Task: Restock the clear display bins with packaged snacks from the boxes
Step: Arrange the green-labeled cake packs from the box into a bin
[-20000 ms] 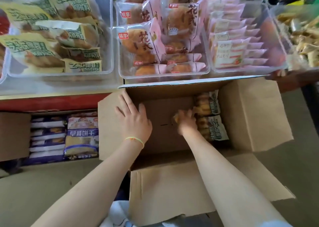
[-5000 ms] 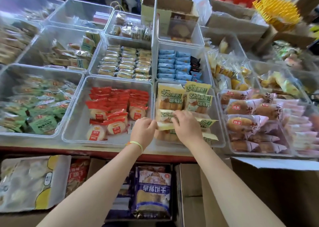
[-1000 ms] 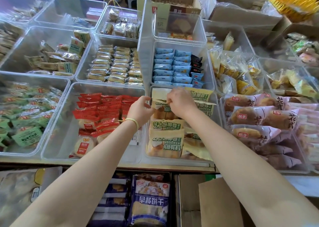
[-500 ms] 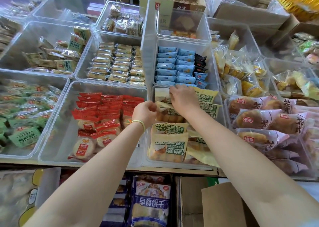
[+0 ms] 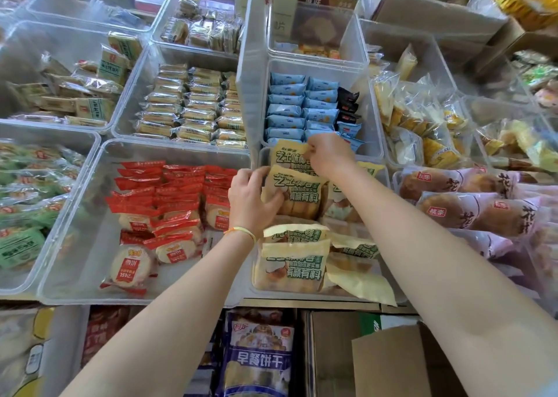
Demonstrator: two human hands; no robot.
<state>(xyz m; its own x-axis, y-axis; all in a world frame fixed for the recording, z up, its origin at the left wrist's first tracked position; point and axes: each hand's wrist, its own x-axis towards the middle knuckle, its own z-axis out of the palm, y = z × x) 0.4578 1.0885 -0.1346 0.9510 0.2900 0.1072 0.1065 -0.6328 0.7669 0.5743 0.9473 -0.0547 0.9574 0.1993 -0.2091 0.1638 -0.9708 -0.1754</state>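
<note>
Nearest, below the front edge of the display shelf, a blue biscuit bag [image 5: 256, 363] stands among stock, with a brown cardboard box [image 5: 392, 363] to its right; whether that box holds more snacks cannot be told.

Above it sits the clear bin [image 5: 262, 155] being filled, at the shelf's front edge, between the bin of red-wrapped cakes [image 5: 169, 209] and the pink-wrapped buns [image 5: 471, 206]. Yellow-and-green bread packs fill it in two overlapping rows; the front pack [image 5: 291, 263] leans against the bin's near wall.

Further in, the left hand [image 5: 252, 200] has its fingers curled around the left edge of the middle pack [image 5: 297, 194], thumb on the printed face — a pinch on the pack's side. Just behind, at the bin's far wall, the right hand [image 5: 327, 155] pinches the top seam of the rear pack [image 5: 288, 155] between thumb and fingertips.

Both packs stand with their long axis running front to back along the bin, tilted toward the viewer. The rear pack lies straight ahead of the right hand, which is the nearer one to it; the next move probably calls for pressing it back against the far wall while the left hand squares the middle pack under it.

Beyond the far wall, blue packets [image 5: 299, 106] fill the next bin.
</note>
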